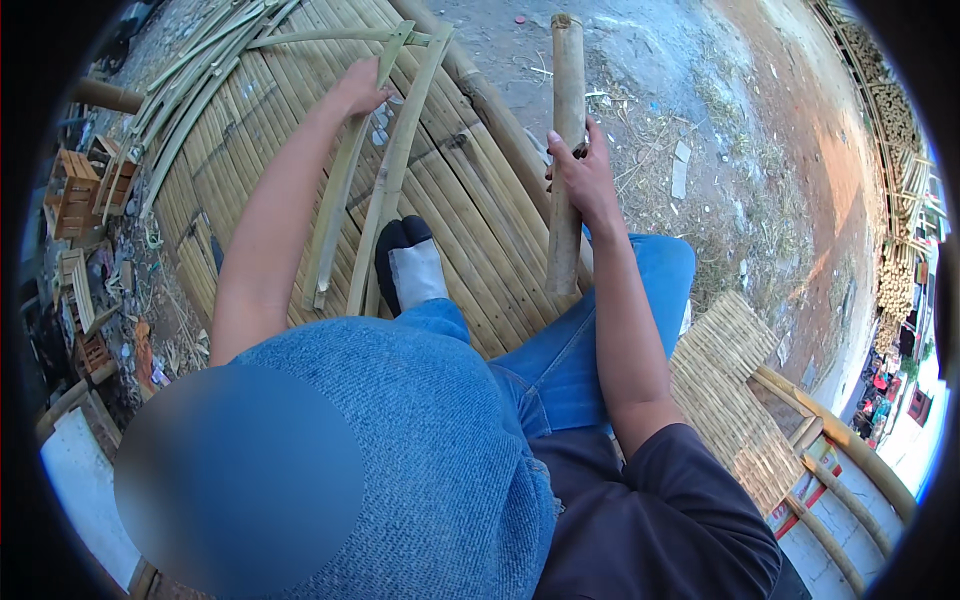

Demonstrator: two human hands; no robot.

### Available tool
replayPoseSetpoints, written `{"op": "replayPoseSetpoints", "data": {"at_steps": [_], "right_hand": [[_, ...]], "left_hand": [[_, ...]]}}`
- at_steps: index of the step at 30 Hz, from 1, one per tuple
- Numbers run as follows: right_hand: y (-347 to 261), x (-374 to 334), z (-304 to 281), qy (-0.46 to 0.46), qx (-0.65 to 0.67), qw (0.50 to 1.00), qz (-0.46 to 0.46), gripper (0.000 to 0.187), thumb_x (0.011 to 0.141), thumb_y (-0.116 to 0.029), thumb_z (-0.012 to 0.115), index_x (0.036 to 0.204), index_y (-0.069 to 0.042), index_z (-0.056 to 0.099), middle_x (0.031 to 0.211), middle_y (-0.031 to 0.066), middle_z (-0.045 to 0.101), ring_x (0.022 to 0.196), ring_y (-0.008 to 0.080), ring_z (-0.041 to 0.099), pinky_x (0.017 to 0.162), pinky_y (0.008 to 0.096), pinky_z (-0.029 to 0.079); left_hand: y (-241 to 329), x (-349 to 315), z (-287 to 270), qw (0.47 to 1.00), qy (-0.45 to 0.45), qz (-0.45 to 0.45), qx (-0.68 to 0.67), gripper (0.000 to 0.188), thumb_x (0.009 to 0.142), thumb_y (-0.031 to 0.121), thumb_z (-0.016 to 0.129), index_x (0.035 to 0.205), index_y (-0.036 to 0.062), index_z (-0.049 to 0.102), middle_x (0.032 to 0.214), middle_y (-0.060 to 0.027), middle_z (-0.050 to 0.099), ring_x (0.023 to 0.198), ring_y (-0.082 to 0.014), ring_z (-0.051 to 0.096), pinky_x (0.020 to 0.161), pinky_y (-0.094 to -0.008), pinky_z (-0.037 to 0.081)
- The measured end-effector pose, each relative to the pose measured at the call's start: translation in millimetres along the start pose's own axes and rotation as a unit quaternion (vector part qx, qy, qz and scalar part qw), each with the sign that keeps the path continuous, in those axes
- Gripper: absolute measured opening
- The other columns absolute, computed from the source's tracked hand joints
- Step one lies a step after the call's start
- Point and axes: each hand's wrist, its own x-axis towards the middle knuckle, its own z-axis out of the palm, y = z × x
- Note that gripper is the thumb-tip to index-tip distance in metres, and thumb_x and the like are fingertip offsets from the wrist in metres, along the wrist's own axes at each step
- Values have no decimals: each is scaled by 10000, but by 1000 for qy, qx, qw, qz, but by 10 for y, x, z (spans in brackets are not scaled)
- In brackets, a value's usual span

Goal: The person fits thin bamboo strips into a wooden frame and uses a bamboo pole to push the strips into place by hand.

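Observation:
My right hand (585, 178) is wrapped around a bamboo tube (568, 90), which stands nearly lengthwise in view over the platform's right edge. Far to the left, my left hand (362, 88) has its fingers closed on a split bamboo strip (340, 190); its fingertips are partly hidden. A second bamboo strip (400, 145) lies just right of it, and a third strip (320, 36) crosses behind their far ends. All of these strips are over a platform of bamboo slats (470, 230). My foot (412, 262), in a black and pale grey covering, rests beside the strips.
A pile of split strips (205, 75) lies at the platform's far left. Wooden crates (75, 190) stand beyond it. To the right are littered ground (670, 120) and a woven bamboo panel (725, 375). Stacked bamboo poles (893, 285) line the far right.

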Motion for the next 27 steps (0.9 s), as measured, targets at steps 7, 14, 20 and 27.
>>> {"op": "replayPoseSetpoints", "data": {"at_steps": [7, 14, 20, 27], "right_hand": [[54, -14, -33, 24, 20, 999, 42, 729, 945, -247, 744, 1496, 5, 339, 937, 112, 642, 677, 161, 644, 598, 326, 554], [7, 56, -33, -24, -117, 993, -15, 736, 875, -210, 780, 1449, 12, 376, 1011, 174, 680, 783, 221, 702, 694, 362, 582], [-306, 108, -113, -123, -201, 971, 24, 684, 862, -236, 767, 1442, -74, 441, 1054, 232, 694, 924, 292, 727, 785, 421, 583], [-206, 196, -429, -131, -426, 889, -101, 681, 924, -376, 695, 1510, -148, 434, 1045, 253, 692, 992, 416, 694, 850, 503, 542]], "left_hand": [[137, -482, 307, 1000, 3, 6, -16, 517, 833, 167, 771, 1236, -11, 501, 1179, -261, 565, 1151, -457, 575, 993, -504, 490], [670, -997, 236, 997, -42, 32, -53, 463, 875, 119, 718, 1256, 36, 467, 1241, -198, 530, 1128, -446, 609, 947, -526, 536], [936, -1088, 292, 992, -30, 116, 34, 402, 887, 223, 741, 1192, 55, 539, 1201, -143, 555, 1110, -357, 632, 868, -500, 581], [951, -1120, 493, 988, 108, 106, -11, 518, 959, 371, 657, 1404, 131, 544, 1207, -116, 583, 1128, -329, 561, 921, -474, 486]]}}
